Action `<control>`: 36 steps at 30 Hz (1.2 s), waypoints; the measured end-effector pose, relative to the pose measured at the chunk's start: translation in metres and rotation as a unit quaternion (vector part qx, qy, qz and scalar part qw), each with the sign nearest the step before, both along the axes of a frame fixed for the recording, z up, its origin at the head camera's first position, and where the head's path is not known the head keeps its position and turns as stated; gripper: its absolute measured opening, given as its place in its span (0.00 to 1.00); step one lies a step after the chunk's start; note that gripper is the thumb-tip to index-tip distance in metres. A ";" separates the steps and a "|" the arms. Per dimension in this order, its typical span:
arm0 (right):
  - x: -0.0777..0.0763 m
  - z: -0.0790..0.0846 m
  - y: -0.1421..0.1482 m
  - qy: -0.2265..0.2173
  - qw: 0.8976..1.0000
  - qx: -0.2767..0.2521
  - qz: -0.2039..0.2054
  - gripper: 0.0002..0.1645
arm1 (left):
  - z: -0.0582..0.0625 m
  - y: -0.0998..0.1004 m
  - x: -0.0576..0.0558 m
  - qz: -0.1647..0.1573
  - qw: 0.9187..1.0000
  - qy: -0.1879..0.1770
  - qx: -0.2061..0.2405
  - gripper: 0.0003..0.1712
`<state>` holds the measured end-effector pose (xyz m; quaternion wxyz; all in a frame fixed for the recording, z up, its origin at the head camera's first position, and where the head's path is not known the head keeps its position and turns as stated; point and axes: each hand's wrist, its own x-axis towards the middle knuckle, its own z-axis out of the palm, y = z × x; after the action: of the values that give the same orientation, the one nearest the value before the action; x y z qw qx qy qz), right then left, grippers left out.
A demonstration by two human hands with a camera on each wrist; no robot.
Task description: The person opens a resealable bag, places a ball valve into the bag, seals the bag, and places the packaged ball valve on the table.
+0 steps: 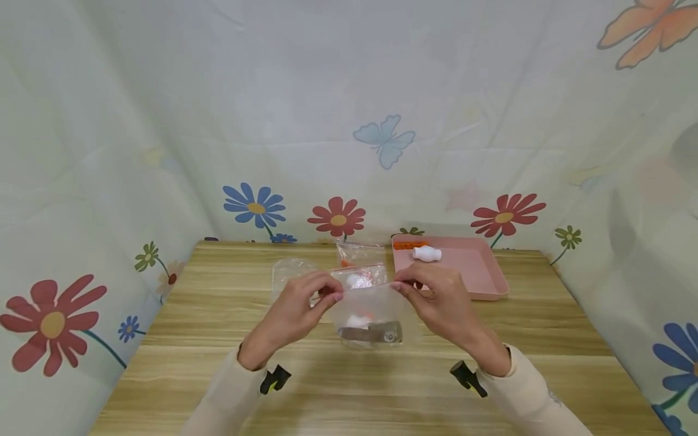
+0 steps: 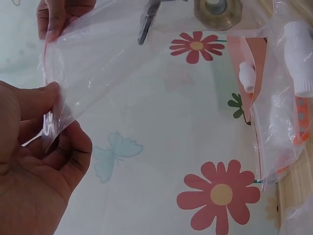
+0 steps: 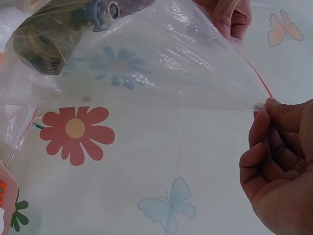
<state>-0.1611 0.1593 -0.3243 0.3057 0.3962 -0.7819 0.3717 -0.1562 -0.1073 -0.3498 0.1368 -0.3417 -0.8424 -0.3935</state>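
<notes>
Both hands hold a clear zip bag (image 1: 364, 303) upright above the table, by its top edge. My left hand (image 1: 297, 306) pinches one top corner between thumb and fingers. At the opposite corner my right hand (image 1: 444, 303) pinches the same edge, where a red seal line (image 3: 260, 81) runs. Low in the bag sit a brownish, round-edged item (image 3: 41, 49) and a dark grey part with a ring-shaped end (image 3: 108, 12). The bag's plastic blurs their exact kind.
Behind lie a clear bag with a white item (image 1: 358, 280), another with something orange (image 1: 347, 263), and a clear bag (image 1: 291, 266) at left. A pink tray (image 1: 480, 269) at the back right holds a white ribbed piece (image 1: 427, 253) and an orange strip (image 1: 409, 245).
</notes>
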 end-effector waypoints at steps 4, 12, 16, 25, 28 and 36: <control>0.000 0.000 -0.001 0.000 1.000 0.000 0.002 0.04 | 0.001 0.000 0.001 0.003 1.000 0.003 -0.020 0.02; 0.000 0.000 -0.001 -0.006 1.000 0.003 0.002 0.18 | 0.000 0.005 0.000 -0.008 1.000 -0.009 -0.014 0.05; 0.000 -0.001 -0.002 -0.014 1.000 0.004 0.008 0.13 | -0.002 0.006 -0.003 -0.017 1.000 0.020 0.003 0.02; 0.001 -0.003 -0.003 -0.033 0.999 0.018 -0.003 0.05 | 0.001 0.013 -0.001 0.008 1.000 0.016 -0.007 0.05; 0.001 -0.004 -0.004 -0.036 0.999 0.022 -0.007 0.04 | 0.003 0.017 -0.001 0.006 1.000 0.022 -0.010 0.05; 0.002 -0.006 -0.006 -0.022 1.000 0.021 -0.008 0.10 | 0.003 0.024 0.000 0.026 0.998 0.043 -0.032 0.03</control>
<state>-0.1588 0.1529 -0.3304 0.2832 0.3884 -0.7990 0.3613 -0.1557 -0.0835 -0.3463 0.1726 -0.3402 -0.8565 -0.3478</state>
